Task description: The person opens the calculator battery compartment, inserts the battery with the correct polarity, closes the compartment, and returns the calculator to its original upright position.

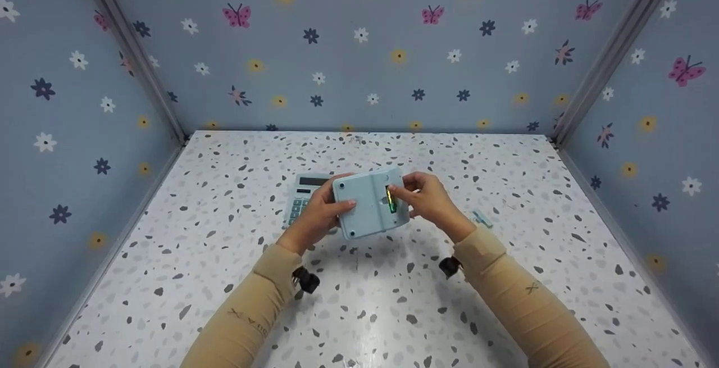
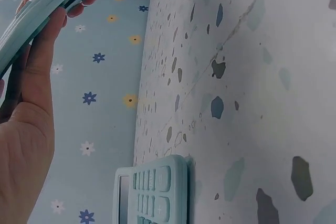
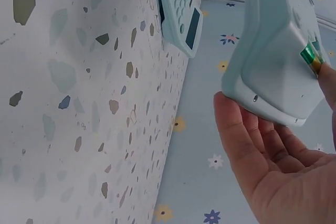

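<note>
A light-blue calculator (image 1: 365,202) is held above the table, its back turned up and its keys hidden. My left hand (image 1: 321,213) grips its left side, thumb on the back and fingers underneath. In the open battery slot lies a green and gold battery (image 1: 391,199). My right hand (image 1: 432,199) is at the other end: its thumb presses on the battery, while the fingers bear against the edge of the casing in the right wrist view. Behind the left hand, a second light-blue calculator (image 1: 299,202) lies on the table with its keys up.
A small light-blue piece (image 1: 482,219) lies on the speckled white table (image 1: 359,312), beside the right wrist. Flower-patterned walls (image 1: 359,48) enclose the table at the back and both sides. Each wrist carries a small black camera (image 1: 308,281).
</note>
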A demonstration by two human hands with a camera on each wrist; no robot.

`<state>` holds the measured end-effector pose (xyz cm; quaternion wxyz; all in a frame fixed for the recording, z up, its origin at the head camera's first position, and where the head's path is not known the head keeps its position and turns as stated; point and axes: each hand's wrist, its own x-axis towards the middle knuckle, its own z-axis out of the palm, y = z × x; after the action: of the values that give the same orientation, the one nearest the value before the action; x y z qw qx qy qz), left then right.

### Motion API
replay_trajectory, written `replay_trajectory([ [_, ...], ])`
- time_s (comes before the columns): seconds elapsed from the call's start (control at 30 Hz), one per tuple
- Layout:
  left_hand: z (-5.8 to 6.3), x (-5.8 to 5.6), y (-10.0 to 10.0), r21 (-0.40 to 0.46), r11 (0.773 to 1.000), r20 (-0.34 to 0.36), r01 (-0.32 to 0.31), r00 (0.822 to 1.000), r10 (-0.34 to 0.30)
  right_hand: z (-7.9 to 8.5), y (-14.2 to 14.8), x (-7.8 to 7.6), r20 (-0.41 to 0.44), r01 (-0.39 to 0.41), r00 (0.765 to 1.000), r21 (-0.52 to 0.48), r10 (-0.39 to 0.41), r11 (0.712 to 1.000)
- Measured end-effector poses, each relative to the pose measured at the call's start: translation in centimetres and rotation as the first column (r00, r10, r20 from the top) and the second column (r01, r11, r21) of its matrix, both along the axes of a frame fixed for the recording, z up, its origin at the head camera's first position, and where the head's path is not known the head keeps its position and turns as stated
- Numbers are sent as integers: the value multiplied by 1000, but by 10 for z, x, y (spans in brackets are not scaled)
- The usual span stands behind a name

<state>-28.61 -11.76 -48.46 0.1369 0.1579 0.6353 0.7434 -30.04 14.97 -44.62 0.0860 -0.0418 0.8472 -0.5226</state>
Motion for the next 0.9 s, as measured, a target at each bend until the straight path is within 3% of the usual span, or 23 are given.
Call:
replay_trajectory([
  [0.43,-2,1,3,-31,1000,6,-2,1000,2,4,26,-3,-41,-42,998,1,42,999],
  [0.9,-2,3,6,-67,997,2,-23,1000,23,5,79,-7,-55,50,997,59,-47,997],
])
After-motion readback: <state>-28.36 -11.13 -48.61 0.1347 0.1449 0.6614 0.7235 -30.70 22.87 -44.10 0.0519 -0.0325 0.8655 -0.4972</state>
